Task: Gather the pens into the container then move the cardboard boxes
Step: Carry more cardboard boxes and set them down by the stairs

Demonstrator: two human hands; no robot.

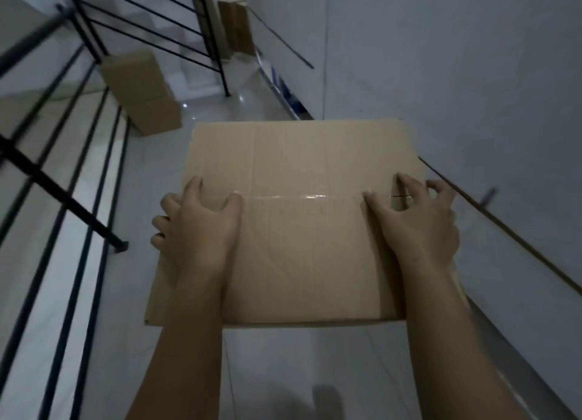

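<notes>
Railing [59, 180] runs along the left; a second box [141, 92] sits on the floor [283, 372] beyond it. Left hand [196, 227]: curled over the left edge of the box [299, 230], thumb on top. The box is centre, at the wall [456, 73], its top taped shut. Right hand [415, 218]: fingers curled, gripping the right edge. Judged stiff, smooth, moderately light; best held low on opposite sides.

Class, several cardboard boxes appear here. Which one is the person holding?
The large taped box in front, gripped by the left hand and right hand; the others sit beyond, untouched.
</notes>
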